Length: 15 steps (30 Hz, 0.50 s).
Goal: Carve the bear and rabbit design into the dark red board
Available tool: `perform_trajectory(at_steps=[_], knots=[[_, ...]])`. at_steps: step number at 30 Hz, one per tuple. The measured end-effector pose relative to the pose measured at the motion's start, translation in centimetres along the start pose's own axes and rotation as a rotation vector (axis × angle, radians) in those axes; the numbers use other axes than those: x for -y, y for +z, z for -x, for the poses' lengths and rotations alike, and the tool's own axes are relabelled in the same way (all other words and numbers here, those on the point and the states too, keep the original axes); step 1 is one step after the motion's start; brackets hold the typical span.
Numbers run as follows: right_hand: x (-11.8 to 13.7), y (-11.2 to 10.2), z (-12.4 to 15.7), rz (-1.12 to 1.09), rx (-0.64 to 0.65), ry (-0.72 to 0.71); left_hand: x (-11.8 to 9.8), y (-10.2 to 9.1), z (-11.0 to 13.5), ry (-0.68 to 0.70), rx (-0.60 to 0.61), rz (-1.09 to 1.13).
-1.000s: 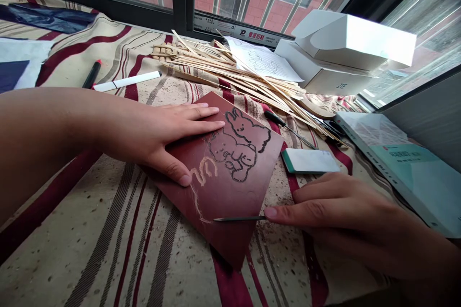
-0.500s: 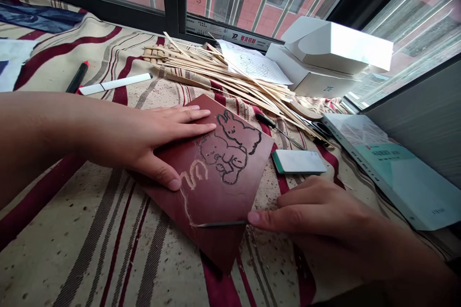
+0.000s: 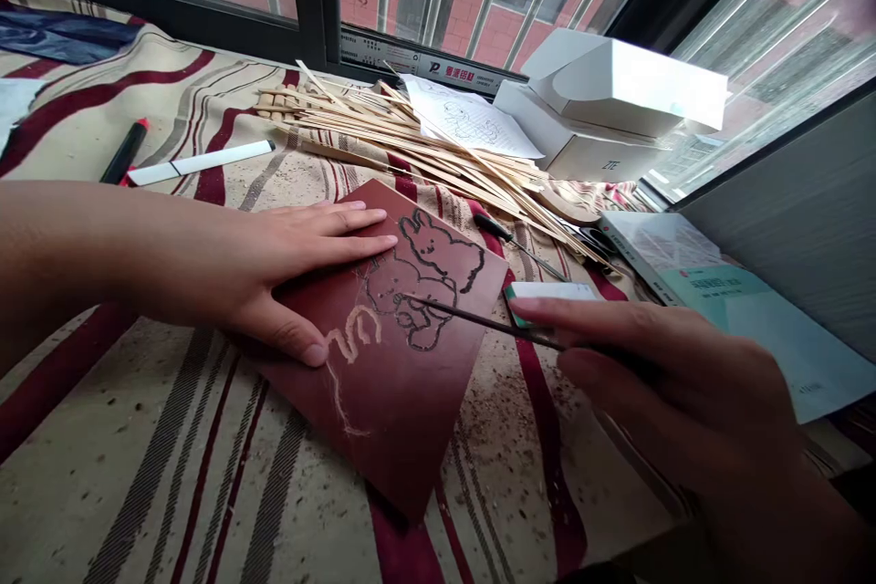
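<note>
A dark red carving block (image 3: 390, 424) lies tilted like a diamond on the striped cloth, with a rabbit outline (image 3: 417, 278) cut into it. Pale carved curves (image 3: 352, 333) mark its lower left part. My left hand (image 3: 287, 269) rests flat on the block's left side, holding nothing. My right hand (image 3: 671, 383) grips a slim carving tool (image 3: 483, 323) whose steel shaft reaches over the block. Its tip sits above the rabbit outline, and I cannot tell whether it touches the surface.
Behind the block lies a heap of thin bamboo strips (image 3: 417, 141), with a sketch on paper (image 3: 469, 120) and white boxes (image 3: 602, 100) beyond. A black-handled tool (image 3: 510, 237), a white card (image 3: 551, 290), a book (image 3: 725, 310) and several pens (image 3: 198, 161) lie about.
My right hand has lifted and swung the tool from the block's lower edge up over the rabbit outline. My left hand and the block stay in place, though the view has shifted slightly.
</note>
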State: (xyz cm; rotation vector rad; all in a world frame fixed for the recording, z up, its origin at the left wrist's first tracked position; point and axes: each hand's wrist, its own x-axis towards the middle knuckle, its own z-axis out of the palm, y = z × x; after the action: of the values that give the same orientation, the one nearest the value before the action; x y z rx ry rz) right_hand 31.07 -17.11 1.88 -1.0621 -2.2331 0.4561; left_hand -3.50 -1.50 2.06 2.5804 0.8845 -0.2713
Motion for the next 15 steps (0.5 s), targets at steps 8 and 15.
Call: perform_trajectory(at_steps=[8, 15], knots=[[-0.31, 0.07, -0.23, -0.016, 0.209, -0.127, -0.06, -0.05, -0.30, 0.005, 0.011, 0.006], [-0.35, 0.07, -0.37, 0.006, 0.406, -0.224, -0.38, -0.26, -0.45, 0.064, 0.015, -0.027]])
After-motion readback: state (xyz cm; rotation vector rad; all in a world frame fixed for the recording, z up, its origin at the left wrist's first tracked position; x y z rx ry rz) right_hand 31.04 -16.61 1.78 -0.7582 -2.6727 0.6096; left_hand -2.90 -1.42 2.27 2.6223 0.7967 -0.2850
